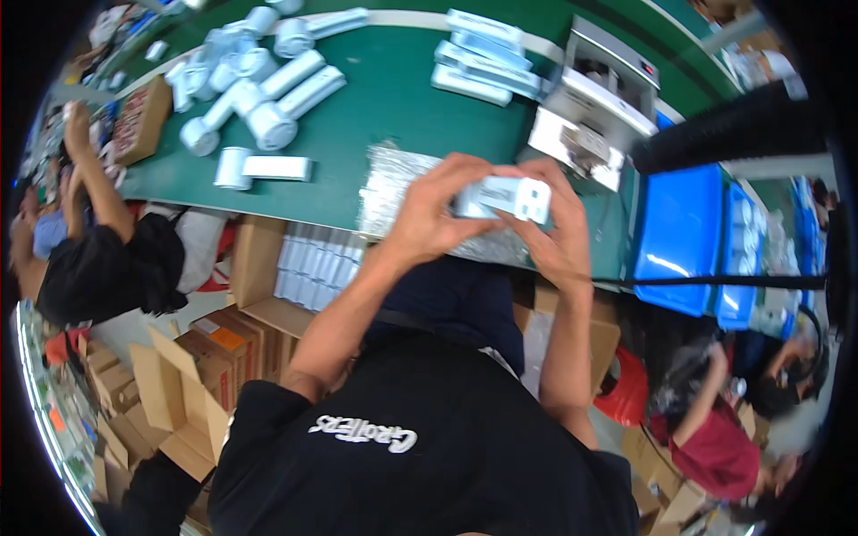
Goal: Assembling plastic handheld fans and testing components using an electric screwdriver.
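Above the front part of the green table (340, 170), I hold a small pale blue-and-white box (500, 198) with both hands. My left hand (424, 214) is closed around its left end. On the right end, which has small dark openings or marks, my right hand (567, 223) grips with thumb and fingers. A crinkled silvery sheet (384, 183) lies on the table beneath my hands. Farther back lies a stack of flat pale blue boxes (483, 62).
Several pale blue cylinders and boxes (268, 123) lie at the left. A metal machine (617, 67) stands back right, beside blue bins (675, 237). An open carton (259, 259) below the table edge holds rows of pale boxes. Other people work at both sides.
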Tool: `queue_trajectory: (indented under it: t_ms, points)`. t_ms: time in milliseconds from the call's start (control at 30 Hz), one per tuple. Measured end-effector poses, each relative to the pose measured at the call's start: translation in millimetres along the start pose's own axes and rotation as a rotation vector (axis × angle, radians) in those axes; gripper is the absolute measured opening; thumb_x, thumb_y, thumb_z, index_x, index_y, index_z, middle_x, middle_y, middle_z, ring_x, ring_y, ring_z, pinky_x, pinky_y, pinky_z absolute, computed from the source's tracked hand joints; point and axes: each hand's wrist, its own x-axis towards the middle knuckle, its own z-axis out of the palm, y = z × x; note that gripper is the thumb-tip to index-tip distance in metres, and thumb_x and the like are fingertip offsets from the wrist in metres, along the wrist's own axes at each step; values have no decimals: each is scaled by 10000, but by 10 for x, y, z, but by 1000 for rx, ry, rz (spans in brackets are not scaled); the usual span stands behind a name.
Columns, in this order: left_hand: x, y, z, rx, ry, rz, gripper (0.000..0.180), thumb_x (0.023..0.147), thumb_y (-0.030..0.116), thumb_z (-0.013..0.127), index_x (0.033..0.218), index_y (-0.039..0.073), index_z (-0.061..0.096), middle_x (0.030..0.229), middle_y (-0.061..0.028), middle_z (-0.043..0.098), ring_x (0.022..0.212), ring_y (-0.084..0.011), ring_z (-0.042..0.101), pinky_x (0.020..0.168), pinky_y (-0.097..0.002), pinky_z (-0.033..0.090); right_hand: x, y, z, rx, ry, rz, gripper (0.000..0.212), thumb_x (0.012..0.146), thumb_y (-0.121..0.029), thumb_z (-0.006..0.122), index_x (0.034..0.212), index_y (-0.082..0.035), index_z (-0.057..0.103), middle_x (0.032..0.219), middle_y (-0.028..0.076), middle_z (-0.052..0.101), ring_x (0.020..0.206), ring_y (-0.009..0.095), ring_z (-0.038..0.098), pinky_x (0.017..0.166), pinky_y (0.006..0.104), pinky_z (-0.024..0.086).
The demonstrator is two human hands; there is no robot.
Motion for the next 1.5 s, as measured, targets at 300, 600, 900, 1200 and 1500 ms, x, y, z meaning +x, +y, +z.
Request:
queue_trajectory:
  t_ms: [300,600,900,1200,1500]
  points:
    - [-102,32,110,-126,1,-59,576,734,148,913,1250,38,683,1248,-120,667,1170,-284,650,988,-373,506,-422,41,-81,-46,410,-118,372,886,-119,651,1216,52,618,1056,149,659,929,233,640,873,377,525]
    - [-92,51,132,-143,-16,-22,597,734,143,921,1261,47,657,1254,-106,645,1179,-285,640,988,-366,501,380,-536,-649,4,705,-246,480,1008,-160,546,1422,56,431,1099,187,625,987,273,617,952,435,481]
    - [-113,-119,268,-193,66,-63,644,743,101,917,1306,4,620,1249,-103,646,1187,-225,610,1012,-347,492,292,-594,-748,617,285,-299,856,1039,-516,573,1620,-61,139,755,95,538,587,158,539,558,301,486]
    - [88,21,385,-92,-45,-79,603,756,76,888,1285,2,607,1280,-155,617,1157,-302,631,980,-360,497,470,-536,-1063,551,382,-566,448,1073,-403,567,1321,-65,411,695,164,576,502,183,547,423,276,457]
    - [25,-3,407,-13,20,-105,607,766,107,891,1290,3,602,1287,-157,609,1151,-291,627,972,-376,503,792,-850,-787,345,675,-460,849,1015,-562,604,1540,20,278,604,58,525,428,105,472,394,231,380]
